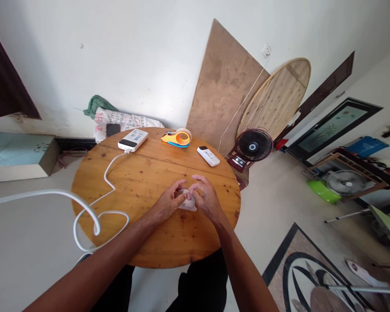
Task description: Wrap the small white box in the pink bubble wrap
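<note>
Over the near middle of the round wooden table [143, 173], both hands meet at a small whitish, crinkled packet [187, 203]. My left hand [170, 199] pinches its left side with thumb and fingers. From the right, my right hand [207, 198] grips the top of it, thumb and index finger close together and the other fingers curved. The fingers partly cover the packet, and what it contains cannot be made out. Beyond the hands lie a white power bank [208, 156] and an orange and blue tape dispenser [178, 138].
A larger white power bank [133, 140] at the table's far left has a white cable [108, 177] plugged in, looping off the left edge. A black fan [252, 146] stands past the right edge. Boards [225, 73] lean on the wall; a printed sack [126, 120] lies behind.
</note>
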The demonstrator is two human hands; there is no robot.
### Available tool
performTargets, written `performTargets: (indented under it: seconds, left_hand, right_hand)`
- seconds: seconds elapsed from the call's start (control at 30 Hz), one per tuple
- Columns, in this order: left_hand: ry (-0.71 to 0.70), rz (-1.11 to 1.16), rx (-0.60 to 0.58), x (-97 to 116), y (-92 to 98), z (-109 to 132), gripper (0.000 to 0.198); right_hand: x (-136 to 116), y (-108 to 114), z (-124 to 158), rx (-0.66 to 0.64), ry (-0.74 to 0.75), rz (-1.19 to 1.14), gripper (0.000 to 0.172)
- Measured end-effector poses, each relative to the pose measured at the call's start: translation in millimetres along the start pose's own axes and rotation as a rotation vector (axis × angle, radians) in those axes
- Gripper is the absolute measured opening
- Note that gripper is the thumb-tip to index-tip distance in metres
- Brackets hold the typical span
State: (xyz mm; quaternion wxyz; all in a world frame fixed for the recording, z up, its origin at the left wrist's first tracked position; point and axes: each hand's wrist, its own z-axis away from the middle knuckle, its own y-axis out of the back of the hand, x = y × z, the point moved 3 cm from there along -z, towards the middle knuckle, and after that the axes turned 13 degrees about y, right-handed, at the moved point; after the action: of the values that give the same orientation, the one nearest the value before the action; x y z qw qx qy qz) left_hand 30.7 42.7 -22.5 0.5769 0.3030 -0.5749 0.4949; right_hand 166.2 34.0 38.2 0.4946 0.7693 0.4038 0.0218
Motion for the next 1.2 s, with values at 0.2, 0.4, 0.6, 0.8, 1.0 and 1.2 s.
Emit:
performTargets:
  seconds: [0.2,0.4,0.6,0.8,1.0,1.2]
  left_hand:
    - [-0.073,-0.153,0.088,1,3.6,1,0.041]
    - [-0.031,-0.119,0.063,0,5.3,0,0.041]
    - [0.044,-0.063,0.105,-1,4.2,-1,0.042]
    - [0.053,-0.059,0.107,2,-0.6,2,0.047]
    - [0.055,-0.055,0.089,4,-2.2,4,0.055]
    - [0.014,-0.151,0.119,4,-1.1,3,0.054]
  right_hand:
    - [-10,-7,18,0.014,0.049,0.159,0.016]
    - [-24,-13,46,0.011,0.114,0.310,0.027]
    - [-27,-22,59,0.050,0.111,0.410,0.034]
    - [-23,-17,59,0.086,0.109,0.351,0.029]
    - [-12,-6,52,-0.014,0.093,0.316,0.040]
    - [-11,-7,46,-0.065,0.122,0.330,0.024]
